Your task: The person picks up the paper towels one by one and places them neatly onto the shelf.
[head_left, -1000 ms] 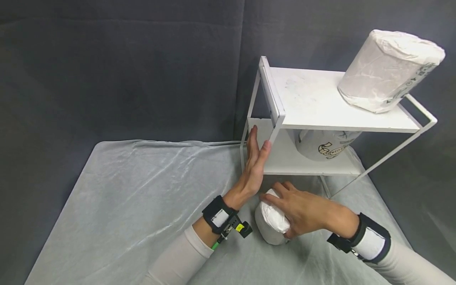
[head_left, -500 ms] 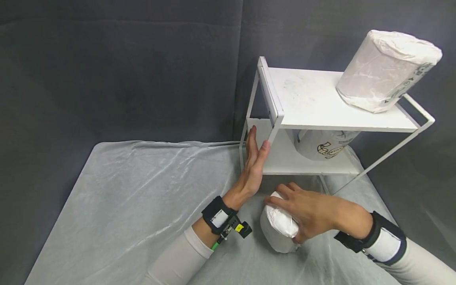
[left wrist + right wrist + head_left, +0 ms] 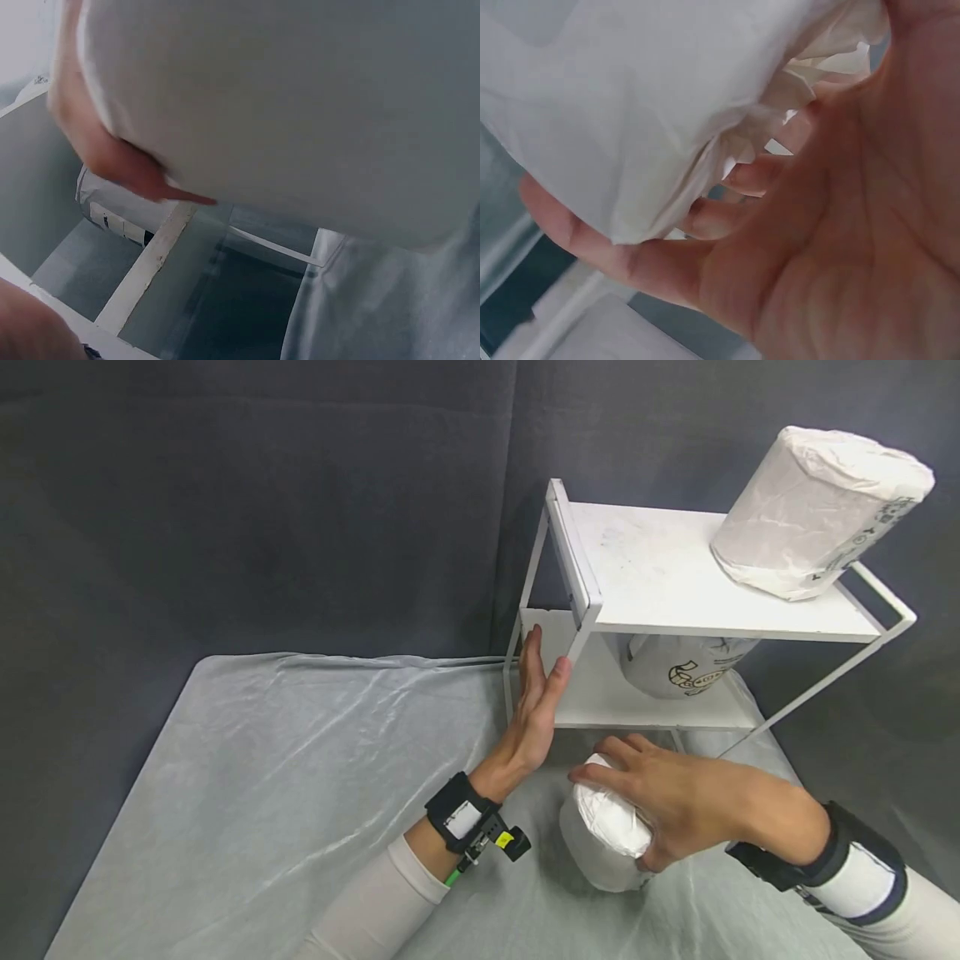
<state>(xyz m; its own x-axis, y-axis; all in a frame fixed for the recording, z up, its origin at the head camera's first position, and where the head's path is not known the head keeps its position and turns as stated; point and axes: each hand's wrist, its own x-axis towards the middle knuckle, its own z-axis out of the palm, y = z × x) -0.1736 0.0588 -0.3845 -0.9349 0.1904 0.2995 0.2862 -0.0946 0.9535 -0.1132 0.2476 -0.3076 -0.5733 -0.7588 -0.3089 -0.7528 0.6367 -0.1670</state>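
My right hand (image 3: 675,793) grips a white paper-wrapped roll (image 3: 603,852) by its crumpled top end, in front of the shelf rack. In the right wrist view, bent fingers reach round the edge of the roll (image 3: 615,120). The roll is close to the grey cloth; whether it touches is unclear. My left hand (image 3: 528,722), fingers straight, rests against the front left post of the white two-tier rack (image 3: 652,572). The left wrist view has the roll (image 3: 285,112) large across it, with the right hand's fingers (image 3: 97,142) at its side.
A larger wrapped roll (image 3: 810,518) stands at the right end of the top shelf. Another wrapped roll (image 3: 675,668), partly hidden by that shelf, is on the lower tier. Grey cloth (image 3: 322,793) covers the table, and a dark curtain (image 3: 262,510) hangs behind.
My right hand has moved to the right, carrying the wrapped roll with it. The left hand has stayed at the rack's post.
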